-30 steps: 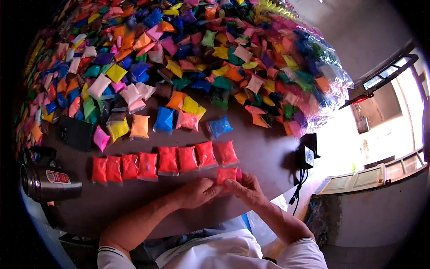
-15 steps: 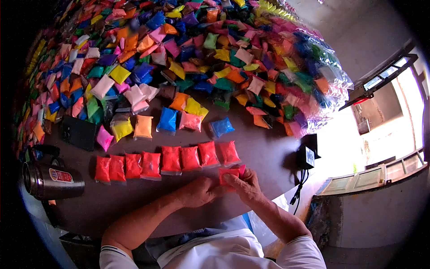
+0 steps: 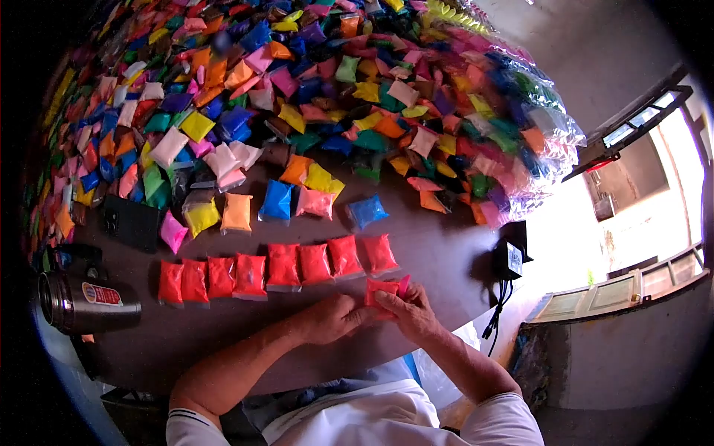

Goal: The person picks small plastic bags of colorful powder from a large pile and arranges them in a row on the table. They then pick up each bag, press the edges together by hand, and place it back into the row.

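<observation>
A small clear packet of red filling (image 3: 378, 288) is held between my two hands near the front of the table. My right hand (image 3: 413, 312) is closed on its right side, thumb lying across the front. From the left, my left hand (image 3: 329, 320) pinches at its lower edge, with fingers curled and partly hidden. Behind the packet, by my right fingers, a bright pink piece (image 3: 404, 285) sticks up; its kind is unclear. Just beyond my hands lies a row of several similar red packets (image 3: 314, 263), the rightmost one (image 3: 379, 254) slightly tilted.
A large heap of multicoloured packets (image 3: 312, 89) covers the back of the table (image 3: 439, 256). Loose blue (image 3: 368, 212), orange (image 3: 237, 212) and yellow packets (image 3: 201, 216) lie before it. A metal mug (image 3: 89, 301) and black phone (image 3: 131, 221) are left; a black adapter (image 3: 512, 260) with cables is right.
My hands and the red packet stay in nearly the same spot, with only a slight shift of the fingers and packet. The row of packets is unchanged.
</observation>
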{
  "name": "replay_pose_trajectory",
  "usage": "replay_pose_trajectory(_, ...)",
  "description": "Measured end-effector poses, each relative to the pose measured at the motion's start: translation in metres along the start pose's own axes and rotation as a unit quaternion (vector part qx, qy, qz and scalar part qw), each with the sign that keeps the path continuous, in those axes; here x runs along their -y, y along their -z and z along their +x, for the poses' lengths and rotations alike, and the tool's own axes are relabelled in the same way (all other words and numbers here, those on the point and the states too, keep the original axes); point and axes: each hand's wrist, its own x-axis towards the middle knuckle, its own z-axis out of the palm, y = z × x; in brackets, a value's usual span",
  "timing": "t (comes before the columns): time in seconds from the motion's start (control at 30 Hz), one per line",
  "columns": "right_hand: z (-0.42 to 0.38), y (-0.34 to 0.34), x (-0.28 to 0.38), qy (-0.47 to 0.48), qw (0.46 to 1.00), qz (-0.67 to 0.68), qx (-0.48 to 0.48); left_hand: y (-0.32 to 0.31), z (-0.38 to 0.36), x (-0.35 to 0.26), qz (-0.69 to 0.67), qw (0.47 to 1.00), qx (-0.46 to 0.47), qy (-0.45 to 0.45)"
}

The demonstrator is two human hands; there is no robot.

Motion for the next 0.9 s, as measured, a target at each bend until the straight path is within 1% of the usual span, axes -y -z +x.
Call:
replay_pose_trajectory(0.13, -0.005, 0.007, -0.002, -0.015, 0.999, -0.017, 0.039, -0.005, 0.001, 0.009, 0.007, 1.000, -0.026, -0.009)
replay_pose_trajectory(0.2, -0.003, 0.018, -0.018, -0.006, 0.997, 0.001, 0.076, -0.007, 0.001, 0.009, 0.051, 0.986, -0.094, -0.130)
replay_pose_trajectory(0.23, -0.003, 0.015, -0.017, -0.006, 0.997, 0.001, 0.076, -0.006, 0.000, 0.006, 0.052, 0.986, -0.094, -0.130)
replay_pose_trajectory(0.3, -0.004, 0.003, -0.012, 0.027, 0.999, 0.008, 0.030, -0.003, -0.003, -0.001, 0.003, 0.999, -0.030, -0.026)
replay_pose_trajectory(0.33, -0.004, 0.000, -0.007, 0.028, 0.999, 0.009, 0.030, -0.003, -0.001, 0.003, 0.004, 0.999, -0.029, -0.026)
replay_pose_trajectory(0.4, -0.004, -0.003, 0.000, 0.026, 0.999, -0.007, 0.024, -0.004, 0.003, 0.014, -0.018, 1.000, -0.012, 0.003)
replay_pose_trajectory(0.53, -0.006, 0.005, -0.001, 0.015, 1.000, -0.005, 0.010, -0.004, 0.002, 0.009, 0.024, 1.000, -0.017, -0.007)
replay_pose_trajectory(0.6, -0.005, 0.008, -0.003, 0.036, 0.999, -0.025, 0.025, -0.007, 0.004, 0.011, 0.031, 0.995, -0.043, -0.082)
replay_pose_trajectory(0.7, -0.005, 0.005, 0.002, 0.010, 0.999, -0.032, 0.020, -0.005, 0.001, 0.009, 0.045, 0.994, -0.054, -0.085)
replay_pose_trajectory(0.83, -0.005, 0.007, -0.004, 0.011, 0.999, -0.021, 0.025, -0.004, 0.000, 0.007, 0.023, 0.996, -0.049, -0.068)
replay_pose_trajectory(0.9, -0.006, 0.005, -0.005, -0.003, 1.000, 0.021, 0.004, -0.001, -0.001, 0.000, 0.039, 0.997, -0.020, -0.057)
